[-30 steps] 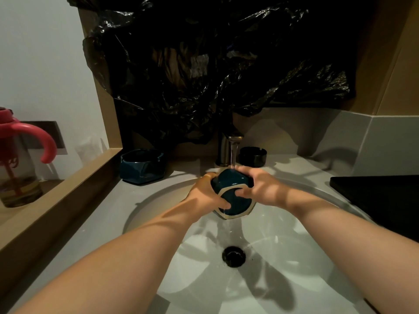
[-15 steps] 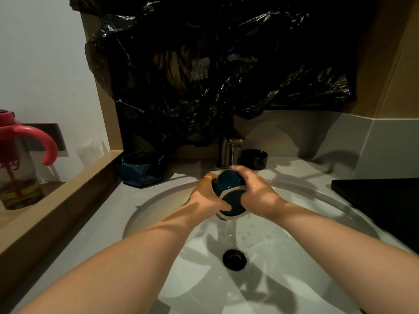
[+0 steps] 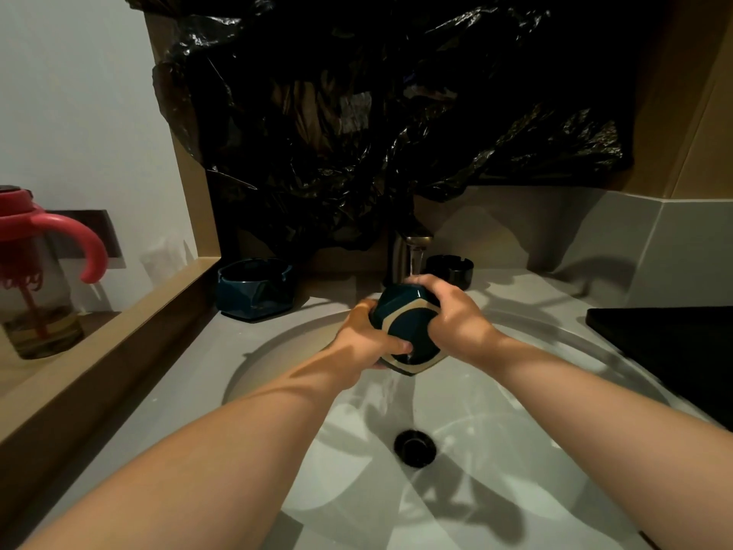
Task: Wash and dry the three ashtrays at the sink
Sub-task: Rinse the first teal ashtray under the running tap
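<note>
Rinsing under the running metal tap (image 3: pixel 405 254), left hand (image 3: pixel 363 341) and right hand (image 3: pixel 456 321) both clasp the dark teal faceted ceramic ashtray (image 3: pixel 410 331) over the white basin (image 3: pixel 523 394). Another teal ashtray (image 3: pixel 256 289) and a black round ashtray (image 3: pixel 450 269) wait behind, likely unwashed; nothing dried.

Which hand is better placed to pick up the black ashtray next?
Probably the right hand: the black ashtray sits just behind it, right of the tap; the left hand would cross over.

Head camera looks down, close over sink (image 3: pixel 515 410).
</note>
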Available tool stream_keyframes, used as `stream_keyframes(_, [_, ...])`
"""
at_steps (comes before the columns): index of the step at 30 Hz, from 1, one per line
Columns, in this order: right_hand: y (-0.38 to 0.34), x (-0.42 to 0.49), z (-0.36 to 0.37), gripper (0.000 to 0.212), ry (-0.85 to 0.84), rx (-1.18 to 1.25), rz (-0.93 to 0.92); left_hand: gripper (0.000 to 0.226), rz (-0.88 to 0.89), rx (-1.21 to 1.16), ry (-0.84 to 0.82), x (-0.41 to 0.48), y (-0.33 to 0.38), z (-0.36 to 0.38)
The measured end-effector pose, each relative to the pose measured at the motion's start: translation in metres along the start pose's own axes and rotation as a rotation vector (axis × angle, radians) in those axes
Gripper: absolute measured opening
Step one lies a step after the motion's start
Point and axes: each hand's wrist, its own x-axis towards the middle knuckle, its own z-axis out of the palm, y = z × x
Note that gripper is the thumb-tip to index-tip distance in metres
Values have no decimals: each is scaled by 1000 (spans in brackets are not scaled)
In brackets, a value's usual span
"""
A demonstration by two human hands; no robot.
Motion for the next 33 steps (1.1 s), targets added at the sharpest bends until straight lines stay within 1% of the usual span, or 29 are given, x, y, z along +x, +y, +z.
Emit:
stream_keyframes(2, [3, 0, 1, 65, -6, 16, 8, 66, -1, -25, 3, 0, 0, 0])
stream_keyframes(4, [15, -1, -3, 62, -56, 177, 137, 65, -15, -87, -2, 2, 1, -2])
stream_keyframes(6, [23, -5, -14, 61, -235, 432, 327, 60, -41, -181, -58, 2, 1, -4])
stream_keyframes(7, [25, -7, -21, 60, -328, 561, 384, 54, -56, -224, -91, 1, 3, -4])
stream_keyframes(9, [28, -7, -33, 50, -400, 728, 371, 39, -98, -313, -154, -3, 5, -4])
stream_keyframes(11, [31, -4, -37, 51, -380, 761, 325, 27, -158, -381, -190, -6, 6, -2])
stream_keyframes(12, [31, -2, -36, 49, -350, 723, 326, 25, -187, -393, -189, -7, 7, -1])
stream_keyframes(16, [22, -1, -25, 31, -208, 544, 405, 32, -260, -412, -130, -9, 8, 2])
stream_keyframes(19, [17, -2, -20, 25, -150, 489, 486, 50, -292, -407, -133, -8, 7, 2])
stream_keyframes(21, [17, -4, -18, 22, -141, 529, 568, 55, -280, -377, -143, -7, 7, 3])
stream_keyframes(24, [19, -7, -17, 25, -104, 681, 645, 56, -214, -369, -120, -5, 7, 5])
stream_keyframes(29, [11, -9, -9, 30, -61, 884, 671, 55, -119, -420, -140, -3, 7, 4])
stream_keyframes(33, [6, -6, -1, 33, 58, 955, 662, 55, -86, -392, -175, -3, 5, 3])
